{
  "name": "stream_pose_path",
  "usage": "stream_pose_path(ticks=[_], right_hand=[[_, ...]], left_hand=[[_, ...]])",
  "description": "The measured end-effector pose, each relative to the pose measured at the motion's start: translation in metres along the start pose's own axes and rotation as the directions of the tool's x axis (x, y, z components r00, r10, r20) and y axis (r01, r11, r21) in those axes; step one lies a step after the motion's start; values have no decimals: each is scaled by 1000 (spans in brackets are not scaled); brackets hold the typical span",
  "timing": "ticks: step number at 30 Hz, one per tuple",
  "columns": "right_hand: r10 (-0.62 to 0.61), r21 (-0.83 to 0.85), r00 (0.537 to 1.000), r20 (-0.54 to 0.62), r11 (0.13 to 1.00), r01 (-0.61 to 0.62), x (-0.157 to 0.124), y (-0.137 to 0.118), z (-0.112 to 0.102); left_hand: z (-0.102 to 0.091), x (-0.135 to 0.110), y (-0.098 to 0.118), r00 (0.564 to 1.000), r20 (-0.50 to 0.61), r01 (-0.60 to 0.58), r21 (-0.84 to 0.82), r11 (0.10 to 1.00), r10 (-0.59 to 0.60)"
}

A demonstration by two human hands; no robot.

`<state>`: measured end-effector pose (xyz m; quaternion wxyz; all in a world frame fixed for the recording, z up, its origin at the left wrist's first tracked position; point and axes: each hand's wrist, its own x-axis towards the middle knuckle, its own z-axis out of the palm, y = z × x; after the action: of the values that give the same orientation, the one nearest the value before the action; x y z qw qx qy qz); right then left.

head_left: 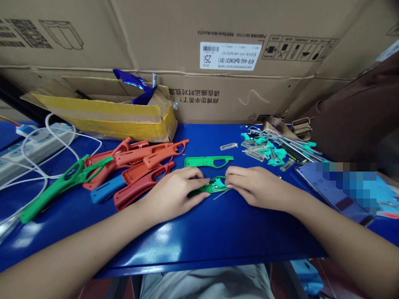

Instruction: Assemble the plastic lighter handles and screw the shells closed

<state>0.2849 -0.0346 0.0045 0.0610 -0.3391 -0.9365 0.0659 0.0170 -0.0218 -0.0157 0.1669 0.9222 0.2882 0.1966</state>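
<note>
Both hands meet over a green lighter casing half [205,189] just above the blue table. My left hand [177,189] pinches its left end between thumb and fingers. At its right end, the fingers of my right hand [249,185] are closed; what exactly they pinch is partly hidden. Inside the casing lie a teal trigger piece [219,182] and white wire. A thin metal rod [220,194] sticks out below the casing. Just behind my hands rests another green casing half [207,161], hollow side up.
Red, orange, blue and green casings [137,182] are heaped at left, near white cables and a power strip [59,137]. Clear fuel tanks [256,152], teal triggers [277,155] and metal rods lie right, beside a phone [330,191]. A yellow-taped carton [124,114] stands behind.
</note>
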Motion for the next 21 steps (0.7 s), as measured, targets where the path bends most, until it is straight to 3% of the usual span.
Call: stream_pose_path(ticks=[14, 21], right_hand=[[4, -23, 1000, 1, 1000, -3, -2, -1, 0], [7, 57, 999, -33, 998, -5, -3, -2, -1]], left_hand=[[-1, -1, 0, 1000, 21, -23, 38, 999, 22], [-1, 1, 2, 999, 36, -36, 106, 994, 32]])
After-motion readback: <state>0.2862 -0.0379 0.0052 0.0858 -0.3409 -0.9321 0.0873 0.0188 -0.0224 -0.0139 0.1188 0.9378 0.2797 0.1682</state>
